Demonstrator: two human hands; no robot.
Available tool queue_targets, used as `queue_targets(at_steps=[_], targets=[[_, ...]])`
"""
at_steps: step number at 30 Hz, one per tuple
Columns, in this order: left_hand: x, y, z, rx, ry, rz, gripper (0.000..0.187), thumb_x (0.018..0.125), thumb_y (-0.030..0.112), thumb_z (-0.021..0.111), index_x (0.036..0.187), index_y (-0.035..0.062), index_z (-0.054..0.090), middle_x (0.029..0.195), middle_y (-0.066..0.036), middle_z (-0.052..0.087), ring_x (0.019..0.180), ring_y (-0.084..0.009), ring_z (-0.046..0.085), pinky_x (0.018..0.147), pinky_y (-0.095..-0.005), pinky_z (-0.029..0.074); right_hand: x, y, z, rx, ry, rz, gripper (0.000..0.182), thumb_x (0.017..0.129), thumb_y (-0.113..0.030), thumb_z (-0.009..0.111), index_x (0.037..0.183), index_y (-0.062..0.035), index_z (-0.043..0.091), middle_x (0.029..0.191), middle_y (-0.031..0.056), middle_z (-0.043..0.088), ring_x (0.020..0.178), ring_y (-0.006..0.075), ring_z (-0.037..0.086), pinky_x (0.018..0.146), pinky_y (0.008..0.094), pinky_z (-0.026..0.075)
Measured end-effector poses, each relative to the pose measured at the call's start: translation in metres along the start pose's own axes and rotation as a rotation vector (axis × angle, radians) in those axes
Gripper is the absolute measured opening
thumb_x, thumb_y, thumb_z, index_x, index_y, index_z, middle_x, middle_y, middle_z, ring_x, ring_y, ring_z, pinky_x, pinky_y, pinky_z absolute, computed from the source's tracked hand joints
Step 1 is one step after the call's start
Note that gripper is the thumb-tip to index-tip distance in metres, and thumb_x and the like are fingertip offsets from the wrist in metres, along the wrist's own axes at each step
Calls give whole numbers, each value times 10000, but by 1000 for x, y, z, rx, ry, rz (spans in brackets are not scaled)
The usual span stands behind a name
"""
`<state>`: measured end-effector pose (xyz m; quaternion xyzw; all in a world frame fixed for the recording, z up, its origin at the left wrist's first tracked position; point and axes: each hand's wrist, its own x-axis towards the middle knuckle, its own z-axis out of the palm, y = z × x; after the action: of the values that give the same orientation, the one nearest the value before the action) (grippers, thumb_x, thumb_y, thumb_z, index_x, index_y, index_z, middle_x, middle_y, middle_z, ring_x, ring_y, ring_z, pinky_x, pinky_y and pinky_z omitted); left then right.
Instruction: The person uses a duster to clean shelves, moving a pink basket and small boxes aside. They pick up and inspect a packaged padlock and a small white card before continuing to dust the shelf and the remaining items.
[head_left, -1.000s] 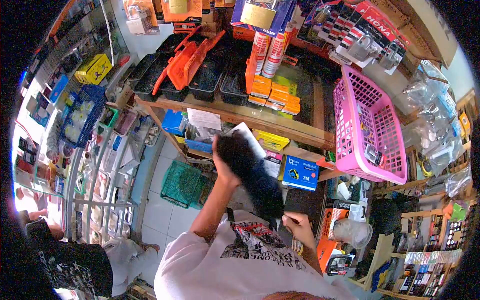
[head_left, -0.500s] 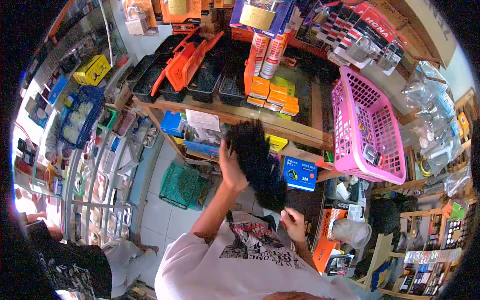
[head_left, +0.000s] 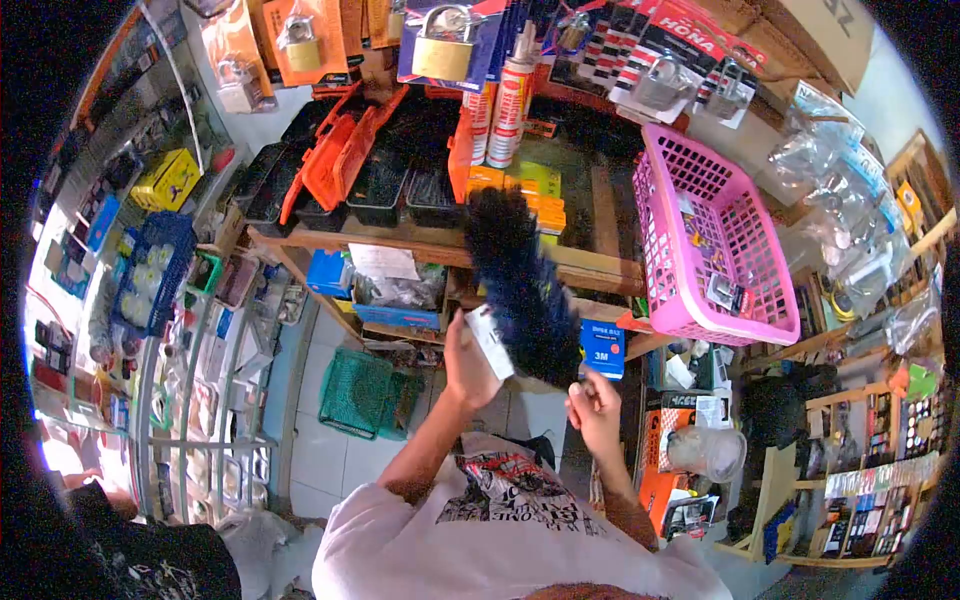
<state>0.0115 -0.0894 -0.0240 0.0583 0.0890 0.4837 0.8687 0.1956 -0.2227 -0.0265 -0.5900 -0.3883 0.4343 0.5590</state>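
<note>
In the head view, my right hand [head_left: 596, 405] is closed around the lower end of a black feather duster [head_left: 515, 270]. The duster's fluffy head slants up and left, its tip overlapping small orange boxes [head_left: 545, 212] on the wooden shelf. My left hand [head_left: 470, 368] grips a small white box [head_left: 490, 342], held just left of the duster's feathers. Fine print on the box is too small to read. Behind the duster, a blue 3M box [head_left: 603, 350] is partly covered.
A pink basket [head_left: 655, 265] stands right of the shelf edge [head_left: 400, 247]. Black bins with orange lids [head_left: 340, 150] and sealant tubes [head_left: 513, 105] line the shelf. Packaged padlocks [head_left: 443, 45] hang above. A green basket [head_left: 355, 393] is below left. Another person's dark shirt [head_left: 150, 545] shows at lower left.
The duster has shifted up and away from my left hand, so the white box in it now shows. My right hand has risen slightly. The view has shifted a little.
</note>
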Motion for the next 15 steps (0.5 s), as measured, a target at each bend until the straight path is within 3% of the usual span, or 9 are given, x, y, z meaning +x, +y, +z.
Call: queue_targets(at_steps=[3, 6, 12, 15], targets=[[-4, 10, -8, 15, -90, -22, 652, 945, 596, 360, 1314, 82, 515, 1196, -140, 627, 1117, -323, 598, 993, -539, 449, 22, -22, -1, 125, 10, -47, 443, 946, -122, 613, 1346, -12, 457, 758, 8, 577, 506, 47, 462, 438, 195, 357], [-11, 10, -2, -3, -73, -38, 685, 938, 610, 355, 1341, 73, 487, 1228, -184, 597, 1121, -378, 584, 963, -640, 428, 51, -35, -1, 109, 50, -76, 510, 929, -85, 625, 1386, -47, 403, 897, 25, 566, 561, 56, 475, 462, 194, 359], [-16, 12, -15, 9, 23, -16, 655, 922, 597, 423, 1308, 76, 517, 1233, -199, 592, 1112, -382, 590, 983, -737, 343, 95, -65, 9, 192, -159, -123, 502, 930, 4, 572, 1394, -97, 408, 969, 44, 531, 855, 131, 603, 647, 276, 568], [-22, 19, -19, -12, 0, 1, 639, 923, 592, 424, 1302, 88, 525, 1240, -203, 587, 1119, -383, 584, 979, -748, 335, 114, -54, 5, 268, -150, -46, 459, 934, 1, 560, 1367, -90, 436, 1063, 60, 510, 939, 162, 619, 710, 319, 605]])
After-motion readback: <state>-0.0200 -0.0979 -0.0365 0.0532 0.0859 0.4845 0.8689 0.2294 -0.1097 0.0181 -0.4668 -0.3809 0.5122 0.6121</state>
